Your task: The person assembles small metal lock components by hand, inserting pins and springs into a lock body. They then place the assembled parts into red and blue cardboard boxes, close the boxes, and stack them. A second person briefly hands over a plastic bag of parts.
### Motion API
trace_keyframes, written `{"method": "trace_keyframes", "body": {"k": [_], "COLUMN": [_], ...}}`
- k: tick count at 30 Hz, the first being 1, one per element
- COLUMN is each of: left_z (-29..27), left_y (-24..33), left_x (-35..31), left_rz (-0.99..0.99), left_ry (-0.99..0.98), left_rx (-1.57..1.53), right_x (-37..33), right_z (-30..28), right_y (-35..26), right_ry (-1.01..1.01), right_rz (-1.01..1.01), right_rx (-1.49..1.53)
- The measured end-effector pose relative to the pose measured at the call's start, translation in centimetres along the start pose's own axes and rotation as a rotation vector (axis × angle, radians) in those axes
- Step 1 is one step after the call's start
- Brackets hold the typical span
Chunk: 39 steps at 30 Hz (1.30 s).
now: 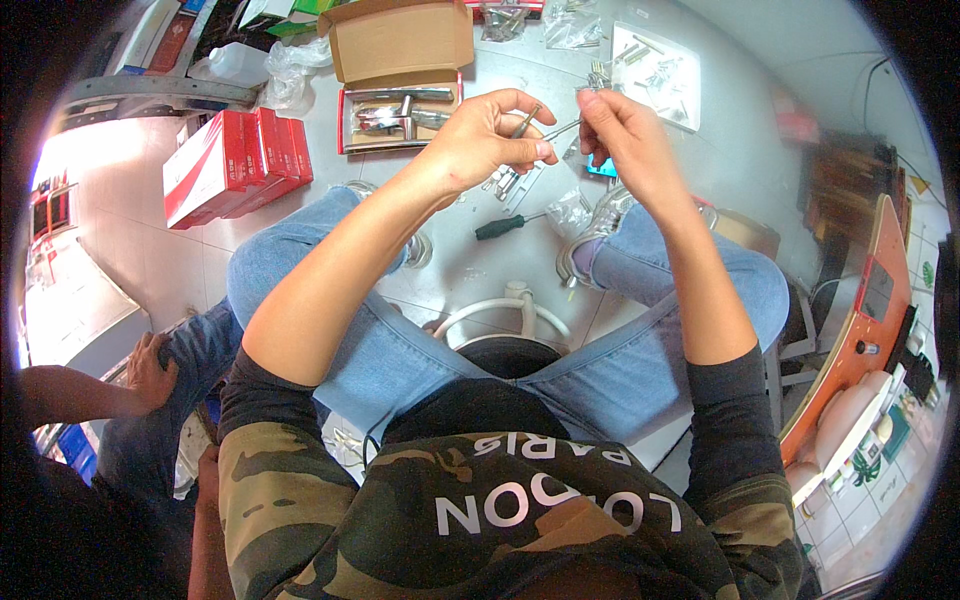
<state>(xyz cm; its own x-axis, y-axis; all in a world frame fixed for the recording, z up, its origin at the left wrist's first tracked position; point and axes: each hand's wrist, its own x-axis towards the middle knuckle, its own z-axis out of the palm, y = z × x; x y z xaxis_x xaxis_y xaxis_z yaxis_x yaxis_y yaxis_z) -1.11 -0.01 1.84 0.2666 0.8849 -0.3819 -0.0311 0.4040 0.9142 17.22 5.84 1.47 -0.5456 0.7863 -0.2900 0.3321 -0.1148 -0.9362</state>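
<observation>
My left hand (478, 140) is raised above the floor, thumb and fingers pinching a short brass-coloured metal pin (527, 121), maybe a screw. Just across from it, my right hand (632, 138) is closed on a thin metal rod (563, 130) that slants toward the left hand. Small metal parts (512, 183) lie below the hands, partly hidden by them. On the floor nearer me is a screwdriver (502, 227) with a dark handle. A clear plastic bag (570, 213) lies beside my right shoe. Behind my left hand, an open cardboard box (402, 45) holds shiny chrome handles (405, 117).
Red boxes (235, 165) stand at the left. A white tray (690, 62) of small metal parts sits at the far right, with bagged hardware (573, 22) beside it. A white stool frame (500, 300) is between my legs. Another person's hand (152, 372) rests on their knee at left.
</observation>
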Motion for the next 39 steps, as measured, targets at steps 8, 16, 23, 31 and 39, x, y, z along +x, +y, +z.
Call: {"method": "trace_keyframes", "body": {"k": [8,16,23,31,39], "left_z": [-0.03,-0.17,-0.06,-0.20,-0.08], "left_y": [-0.26,-0.75,-0.75,-0.74,-0.72], "left_x": [0.02,0.13,0.18,0.27,0.25], "left_rz": [0.015,0.015,0.009,0.007,0.001], "left_ry": [0.029,0.002,0.000,-0.027,-0.044], "left_rx": [-0.022,-0.017,0.010,0.040,0.054], "right_x": [-0.32,-0.39,-0.47,-0.63,-0.60], "right_z": [0.00,0.25,-0.20,-0.31,-0.23], "right_y": [0.05,0.09,0.37,0.25,0.35], "right_ry": [-0.083,-0.045,-0.036,-0.129,-0.058], "right_rz": [-0.076,-0.145,-0.112,-0.027,-0.011], "right_rx": [-0.102,0.002,-0.065,-0.099,-0.189]}}
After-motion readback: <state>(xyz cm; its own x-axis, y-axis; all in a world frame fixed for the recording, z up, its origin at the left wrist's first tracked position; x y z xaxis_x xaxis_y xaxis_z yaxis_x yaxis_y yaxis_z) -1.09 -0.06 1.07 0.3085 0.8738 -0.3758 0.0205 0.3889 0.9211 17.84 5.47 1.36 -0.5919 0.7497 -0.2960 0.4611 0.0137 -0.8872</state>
